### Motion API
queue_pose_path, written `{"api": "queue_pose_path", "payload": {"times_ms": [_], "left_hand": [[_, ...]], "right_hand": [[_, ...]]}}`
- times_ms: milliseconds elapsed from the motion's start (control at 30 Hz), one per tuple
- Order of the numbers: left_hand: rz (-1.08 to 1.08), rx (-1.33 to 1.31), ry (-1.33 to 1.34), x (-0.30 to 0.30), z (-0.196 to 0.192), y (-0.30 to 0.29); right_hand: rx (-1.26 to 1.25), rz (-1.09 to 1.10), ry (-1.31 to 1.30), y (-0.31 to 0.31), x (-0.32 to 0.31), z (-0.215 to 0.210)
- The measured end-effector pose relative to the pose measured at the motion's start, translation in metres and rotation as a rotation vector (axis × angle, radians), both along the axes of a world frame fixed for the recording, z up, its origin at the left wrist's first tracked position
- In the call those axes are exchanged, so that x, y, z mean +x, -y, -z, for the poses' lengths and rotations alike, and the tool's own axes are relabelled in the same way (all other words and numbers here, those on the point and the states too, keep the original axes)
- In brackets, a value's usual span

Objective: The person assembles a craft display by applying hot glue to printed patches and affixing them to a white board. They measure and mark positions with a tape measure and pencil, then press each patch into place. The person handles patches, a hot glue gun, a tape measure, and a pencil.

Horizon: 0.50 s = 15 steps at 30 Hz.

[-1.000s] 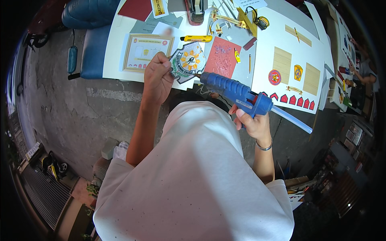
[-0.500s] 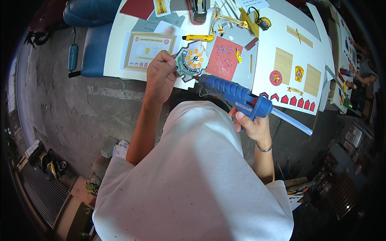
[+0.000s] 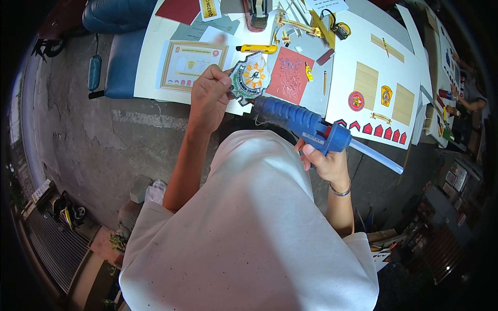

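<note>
Left hand (image 3: 209,96) pinches the round emblem cutout (image 3: 250,76) over the table's near edge; right hand (image 3: 324,160) wraps the blue glue gun (image 3: 303,124), nozzle at the cutout's 5 o'clock — hot glue could string or burn fingertips.

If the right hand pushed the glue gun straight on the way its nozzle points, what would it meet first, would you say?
Most likely the round emblem cutout held in the left hand: the blue glue gun in the right hand aims its nozzle at the cutout's lower edge, though depth is hard to judge.
</note>
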State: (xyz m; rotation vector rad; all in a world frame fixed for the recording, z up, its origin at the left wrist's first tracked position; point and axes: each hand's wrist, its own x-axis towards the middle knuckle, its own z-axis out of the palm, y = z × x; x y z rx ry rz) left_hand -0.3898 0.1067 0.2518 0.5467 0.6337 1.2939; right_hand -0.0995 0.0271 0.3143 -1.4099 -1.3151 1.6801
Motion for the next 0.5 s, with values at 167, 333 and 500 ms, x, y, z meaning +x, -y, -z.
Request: {"api": "queue_pose_path", "payload": {"times_ms": [167,333,500], "left_hand": [[0.022,0.011,0.014,-0.0011,0.0013,0.0006],[0.043,0.014,0.026,0.0,0.0,0.0],[0.018,-0.008,-0.068,0.0045,-0.0043,0.0027]], "right_hand": [[0.002,0.002,-0.014,-0.0014,0.0017,0.0026],[-0.006,0.008,-0.013,-0.0024,0.0006,0.0007],[-0.004,0.014,-0.022,-0.0034,-0.0014,-0.0009]]}}
